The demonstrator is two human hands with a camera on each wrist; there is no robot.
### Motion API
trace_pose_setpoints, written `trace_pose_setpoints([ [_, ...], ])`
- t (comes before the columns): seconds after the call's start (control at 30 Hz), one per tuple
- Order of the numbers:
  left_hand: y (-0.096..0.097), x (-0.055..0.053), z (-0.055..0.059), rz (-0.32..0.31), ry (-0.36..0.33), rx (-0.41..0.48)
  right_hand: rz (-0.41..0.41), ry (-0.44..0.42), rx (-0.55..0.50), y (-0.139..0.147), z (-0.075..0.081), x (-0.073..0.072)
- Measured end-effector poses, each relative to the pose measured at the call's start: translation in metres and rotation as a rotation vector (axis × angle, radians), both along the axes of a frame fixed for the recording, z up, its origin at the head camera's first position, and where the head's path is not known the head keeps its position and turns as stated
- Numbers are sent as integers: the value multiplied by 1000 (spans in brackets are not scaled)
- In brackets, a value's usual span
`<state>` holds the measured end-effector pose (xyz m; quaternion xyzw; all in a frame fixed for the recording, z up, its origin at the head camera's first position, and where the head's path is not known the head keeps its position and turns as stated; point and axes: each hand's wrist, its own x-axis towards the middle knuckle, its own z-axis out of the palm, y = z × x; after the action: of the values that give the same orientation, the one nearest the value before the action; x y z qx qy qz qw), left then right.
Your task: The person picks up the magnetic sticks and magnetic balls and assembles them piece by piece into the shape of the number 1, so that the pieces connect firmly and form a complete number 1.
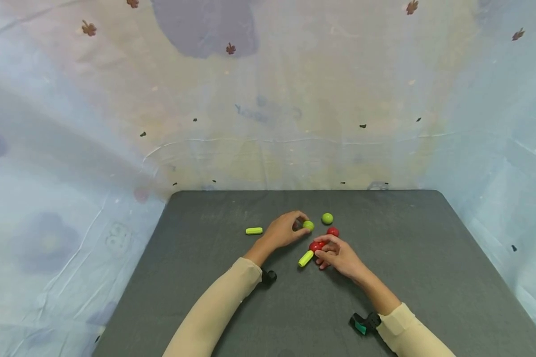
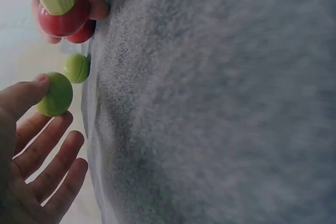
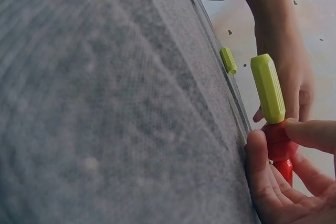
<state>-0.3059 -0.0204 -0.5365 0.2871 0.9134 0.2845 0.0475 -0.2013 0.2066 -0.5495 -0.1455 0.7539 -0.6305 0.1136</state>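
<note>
My left hand (image 1: 286,229) pinches a green ball (image 2: 55,94) between thumb and fingertips, just above the table. Beyond it a second green ball (image 1: 327,218), with a seam line round it, sits by itself. My right hand (image 1: 339,255) grips a red ball (image 3: 279,141), from which a yellow-green ridged handle (image 3: 268,88) sticks out. Below that ball a red rod-like piece (image 3: 283,170) shows, partly hidden by the fingers. Another red ball (image 1: 332,231) appears just past the right fingertips; whether it joins the held piece, I cannot tell.
A second yellow-green ridged handle (image 1: 253,231) lies left of the left hand. Everything is on a dark grey table (image 1: 205,213) with rounded far corners. A patterned cloth (image 1: 268,99) hangs behind and at the sides. Each wrist wears a black strap device (image 1: 365,322).
</note>
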Motion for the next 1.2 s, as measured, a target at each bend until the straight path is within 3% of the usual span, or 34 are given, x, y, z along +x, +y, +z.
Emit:
trace_pose_setpoints([
  [0.53, -29, 16, 2, -14, -37, 115, -20, 6, 1, 0, 1, -3],
  [0.87, -41, 28, 3, -40, -61, 136, -47, -14, 11, -1, 1, -2],
  [1.2, -53, 42, 2, -66, -56, 100, -71, -3, 16, -2, -1, -3],
])
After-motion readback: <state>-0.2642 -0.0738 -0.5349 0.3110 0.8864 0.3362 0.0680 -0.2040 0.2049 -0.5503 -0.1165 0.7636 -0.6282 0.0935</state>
